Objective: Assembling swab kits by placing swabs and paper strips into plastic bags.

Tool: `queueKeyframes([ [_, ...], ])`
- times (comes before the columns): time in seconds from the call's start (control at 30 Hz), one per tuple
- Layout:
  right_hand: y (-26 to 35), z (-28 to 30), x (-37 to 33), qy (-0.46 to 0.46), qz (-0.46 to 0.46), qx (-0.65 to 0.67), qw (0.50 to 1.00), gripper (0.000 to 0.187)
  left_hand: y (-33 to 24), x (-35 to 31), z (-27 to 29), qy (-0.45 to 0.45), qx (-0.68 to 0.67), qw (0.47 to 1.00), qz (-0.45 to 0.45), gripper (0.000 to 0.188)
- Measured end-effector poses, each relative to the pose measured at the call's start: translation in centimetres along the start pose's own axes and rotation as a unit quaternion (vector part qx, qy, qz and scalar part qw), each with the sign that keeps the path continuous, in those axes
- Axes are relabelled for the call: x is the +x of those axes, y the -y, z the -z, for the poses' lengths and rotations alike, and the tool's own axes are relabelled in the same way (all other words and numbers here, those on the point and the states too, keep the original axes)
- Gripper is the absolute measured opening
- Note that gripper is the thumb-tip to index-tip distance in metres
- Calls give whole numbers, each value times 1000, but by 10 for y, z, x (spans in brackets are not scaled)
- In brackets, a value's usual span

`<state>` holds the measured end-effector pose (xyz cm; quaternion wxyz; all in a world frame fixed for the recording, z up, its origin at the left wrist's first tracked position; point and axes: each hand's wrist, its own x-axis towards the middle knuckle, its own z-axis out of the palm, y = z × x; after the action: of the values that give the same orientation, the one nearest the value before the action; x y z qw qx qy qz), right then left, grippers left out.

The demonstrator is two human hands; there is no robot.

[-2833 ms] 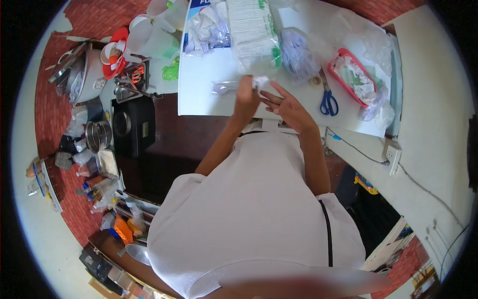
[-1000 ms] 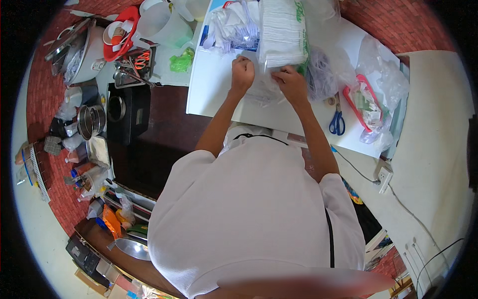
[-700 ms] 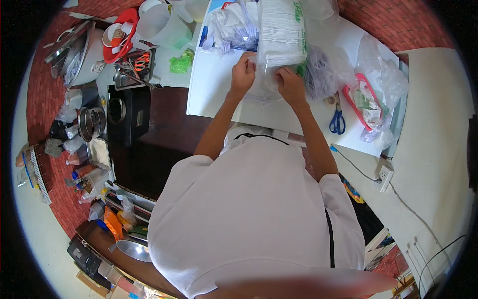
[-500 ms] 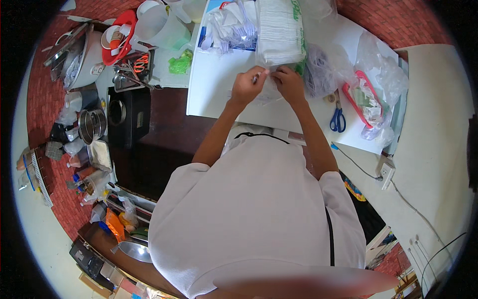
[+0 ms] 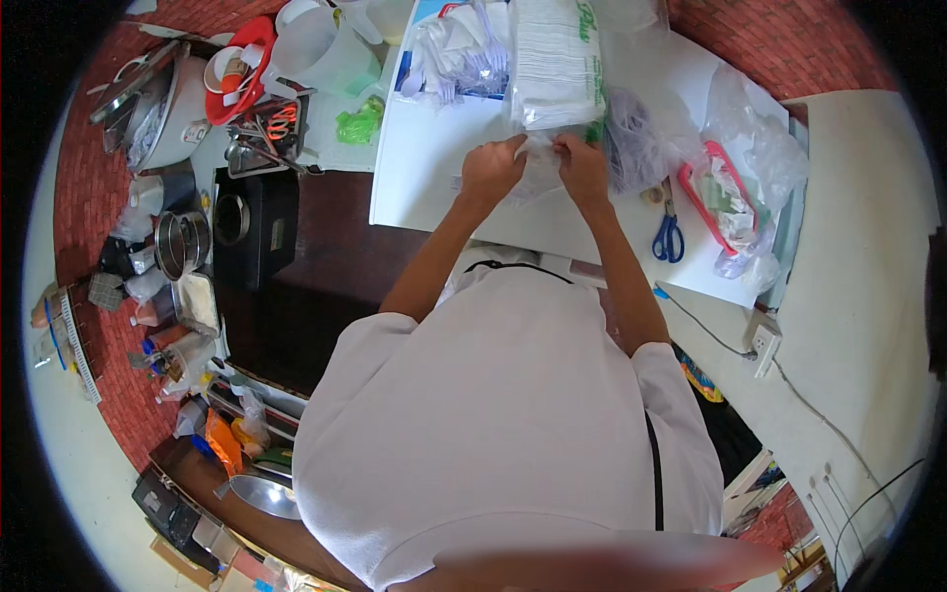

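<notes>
Grip status?
– L hand (image 5: 490, 172) & R hand (image 5: 585, 172) both pinching clear plastic (image 5: 538, 176), one ea. side, fingertips close tog.

Plastic loc.?
– Over tabletop (image 5: 414, 183), at near end of napkin pack (image 5: 557, 69). Can't tell if joined to pack.

Nearby?
– Cutlery (image 5: 469, 51) L of pack; plastic bundle (image 5: 636, 143) R of it, just beside R hand. Scissors (image 5: 669, 240) farther R, handles twd person, next to red basket (image 5: 696, 204).
</notes>
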<state>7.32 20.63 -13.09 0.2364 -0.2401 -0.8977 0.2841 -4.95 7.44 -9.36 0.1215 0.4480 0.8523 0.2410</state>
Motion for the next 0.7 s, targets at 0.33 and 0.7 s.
queueKeyframes([
  [0.33,6,12,-1,3,-31,102,994,18,-15,9,-3,5,-67,996,61,34],
  [0.7,13,18,1,-3,-14,149,989,23,-5,15,-18,-27,-298,953,39,26],
])
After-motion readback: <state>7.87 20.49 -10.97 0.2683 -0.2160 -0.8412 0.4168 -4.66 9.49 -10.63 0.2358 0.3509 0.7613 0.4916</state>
